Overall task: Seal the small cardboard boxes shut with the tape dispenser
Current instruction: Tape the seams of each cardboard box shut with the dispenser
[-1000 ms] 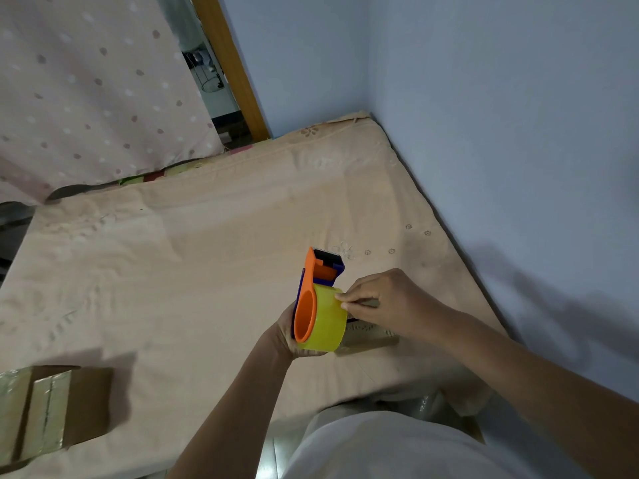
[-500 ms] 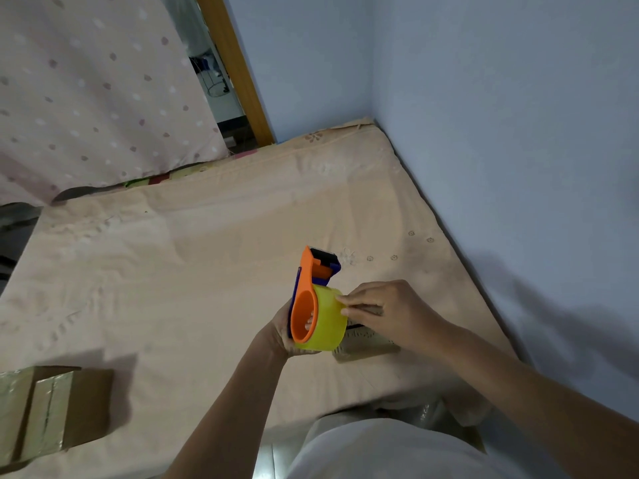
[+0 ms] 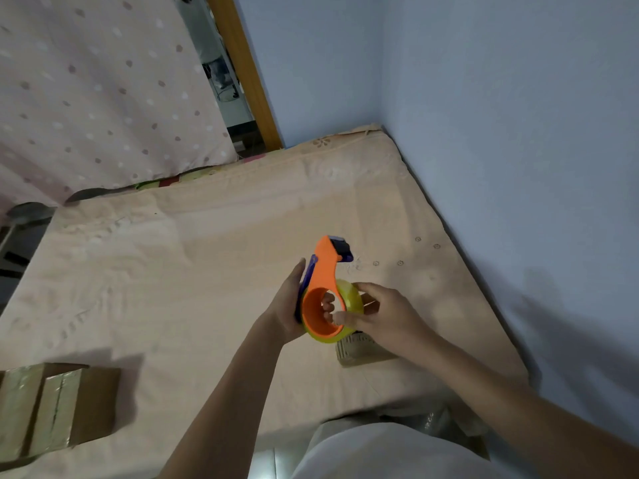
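Both forearms are bare, with no sleeves, watch or rings showing on the left hand (image 3: 288, 305) or the right hand (image 3: 383, 318). A pale, whitish garment (image 3: 390, 451) covers the person's body at the bottom edge, smooth and plain, without visible print or buttons.

Orange tape dispenser (image 3: 323, 271), yellow roll (image 3: 349, 302), pink dotted curtain (image 3: 103, 98).

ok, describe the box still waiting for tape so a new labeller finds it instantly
Start at the bed against the blue wall and go to its near right part, where both hands hold the orange tape dispenser. The small cardboard box lies on the sheet just under the right hand, mostly hidden. The other box, at the near left edge, is larger in view and already shows shiny tape strips.
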A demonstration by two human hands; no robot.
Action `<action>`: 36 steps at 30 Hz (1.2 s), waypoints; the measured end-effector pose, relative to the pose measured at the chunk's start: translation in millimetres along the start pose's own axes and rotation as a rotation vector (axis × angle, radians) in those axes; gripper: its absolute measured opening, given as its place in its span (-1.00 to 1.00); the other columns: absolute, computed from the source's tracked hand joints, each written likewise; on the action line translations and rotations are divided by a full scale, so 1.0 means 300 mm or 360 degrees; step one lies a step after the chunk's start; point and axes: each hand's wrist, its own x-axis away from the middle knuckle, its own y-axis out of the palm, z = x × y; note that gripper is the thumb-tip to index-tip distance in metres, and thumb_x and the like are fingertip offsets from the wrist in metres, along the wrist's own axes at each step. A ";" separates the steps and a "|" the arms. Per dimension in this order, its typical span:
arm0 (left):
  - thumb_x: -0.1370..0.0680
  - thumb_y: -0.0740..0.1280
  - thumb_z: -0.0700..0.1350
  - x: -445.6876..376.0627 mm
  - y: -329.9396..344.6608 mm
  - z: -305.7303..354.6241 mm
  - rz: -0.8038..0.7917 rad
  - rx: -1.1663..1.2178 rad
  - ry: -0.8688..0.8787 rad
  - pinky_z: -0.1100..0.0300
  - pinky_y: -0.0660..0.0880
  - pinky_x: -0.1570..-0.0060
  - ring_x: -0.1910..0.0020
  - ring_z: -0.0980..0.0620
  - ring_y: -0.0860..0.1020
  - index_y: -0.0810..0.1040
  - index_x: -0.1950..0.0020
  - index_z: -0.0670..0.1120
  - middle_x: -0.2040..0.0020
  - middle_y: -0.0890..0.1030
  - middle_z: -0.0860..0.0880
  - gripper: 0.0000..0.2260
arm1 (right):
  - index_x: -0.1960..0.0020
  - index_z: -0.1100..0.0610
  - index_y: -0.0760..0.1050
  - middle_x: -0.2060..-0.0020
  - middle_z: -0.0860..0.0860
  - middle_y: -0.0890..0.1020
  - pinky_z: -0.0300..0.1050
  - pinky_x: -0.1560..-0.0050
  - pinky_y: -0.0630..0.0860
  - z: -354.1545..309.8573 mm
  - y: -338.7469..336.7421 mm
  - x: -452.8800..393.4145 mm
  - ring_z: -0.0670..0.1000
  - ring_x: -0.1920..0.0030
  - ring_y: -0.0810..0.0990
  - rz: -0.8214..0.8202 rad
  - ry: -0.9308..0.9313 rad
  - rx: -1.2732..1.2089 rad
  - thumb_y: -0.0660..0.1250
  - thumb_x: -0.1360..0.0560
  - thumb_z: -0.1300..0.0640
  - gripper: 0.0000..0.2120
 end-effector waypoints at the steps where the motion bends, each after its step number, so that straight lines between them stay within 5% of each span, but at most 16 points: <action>1: -0.57 0.16 0.36 -0.001 0.009 0.002 0.0056 -0.0054 -0.0039 -0.02 0.47 -0.13 -0.04 -0.15 0.51 0.64 -0.21 -0.13 -0.12 0.53 -0.21 -0.39 | -0.17 -0.07 0.56 0.01 -0.16 0.67 -0.11 -0.06 0.62 -0.003 0.014 -0.005 -0.10 0.00 0.65 0.0014 0.0042 0.0064 0.48 -0.31 -0.37 -0.44; 4: -0.52 0.27 0.36 0.015 0.048 -0.003 0.0266 -0.0457 0.0230 0.05 0.54 -0.05 -0.05 -0.08 0.62 0.56 -0.29 -0.13 -0.11 0.65 -0.12 -0.38 | 0.00 -0.04 0.57 0.11 -0.14 0.65 -0.12 0.01 0.63 -0.017 0.030 -0.021 -0.08 0.09 0.64 0.0233 0.0291 -0.0090 0.49 -0.36 -0.28 -0.62; 7: -0.53 0.43 0.05 0.016 0.075 -0.027 0.0557 -0.1097 0.0576 0.12 0.58 -0.01 -0.12 -0.05 0.59 0.54 -0.27 -0.02 -0.15 0.62 -0.01 -0.65 | 0.17 -0.06 0.47 0.21 -0.18 0.57 -0.24 0.15 0.55 -0.032 0.033 -0.030 -0.10 0.19 0.58 0.0394 0.0365 -0.0023 0.49 -0.42 -0.20 -0.72; 9: -0.56 0.42 -0.12 -0.001 0.070 -0.057 0.0740 -0.1415 0.0703 0.10 0.60 -0.05 -0.10 -0.02 0.59 0.56 -0.31 -0.03 -0.17 0.63 0.01 -0.69 | 0.10 -0.06 0.50 0.21 -0.18 0.57 -0.20 0.13 0.58 -0.025 0.041 -0.027 -0.09 0.18 0.59 0.0461 0.0291 0.0046 0.49 -0.41 -0.20 -0.73; 13: -0.54 0.40 -0.21 -0.002 0.062 -0.068 0.0965 -0.1435 0.0851 0.25 0.54 0.09 0.05 0.02 0.60 0.65 -0.14 -0.10 -0.02 0.68 -0.01 -0.81 | -0.15 0.00 0.54 0.09 -0.15 0.62 -0.06 -0.01 0.63 -0.014 0.058 -0.011 -0.08 0.07 0.62 0.0424 0.0128 0.0139 0.46 -0.41 -0.27 -0.54; 17: -0.54 0.36 -0.27 -0.006 0.011 -0.072 0.0897 -0.1339 0.0763 0.07 0.63 0.03 0.03 0.03 0.65 0.68 -0.11 -0.07 0.01 0.70 0.01 -0.79 | -0.45 -0.05 0.42 -0.05 -0.05 0.62 -0.29 0.05 0.56 -0.024 0.009 0.005 -0.10 0.01 0.60 0.0299 -0.0150 0.0060 0.30 -0.59 -0.12 -0.55; 21: -0.52 0.32 -0.34 0.006 -0.019 -0.066 0.0748 -0.1271 0.0667 0.14 0.63 0.15 0.05 0.04 0.67 0.69 -0.08 -0.03 0.04 0.70 0.04 -0.72 | -0.24 0.03 0.64 0.04 -0.08 0.66 -0.28 0.02 0.57 -0.007 -0.050 -0.005 -0.16 0.04 0.62 0.0187 -0.0375 0.0083 0.42 -0.55 0.12 -0.74; 25: -0.51 0.32 -0.38 0.010 -0.015 -0.066 0.0649 -0.1359 0.0678 0.14 0.63 0.09 0.04 0.09 0.67 0.70 -0.10 -0.07 0.03 0.71 0.04 -0.69 | -0.14 0.09 0.69 0.13 -0.13 0.67 -0.37 0.05 0.56 -0.017 -0.064 -0.025 -0.21 0.08 0.63 0.0096 -0.0391 0.0100 0.52 -0.46 0.15 -0.75; 36: -0.51 0.38 -0.32 0.023 -0.017 -0.066 0.0638 -0.1431 0.0679 0.20 0.62 0.15 0.13 0.19 0.66 0.72 -0.02 0.00 0.16 0.68 0.18 -0.75 | -0.11 0.10 0.71 0.05 -0.05 0.73 -0.21 0.02 0.62 -0.001 -0.067 -0.030 -0.21 0.10 0.64 0.0087 -0.0468 0.0361 0.48 -0.51 0.11 -0.81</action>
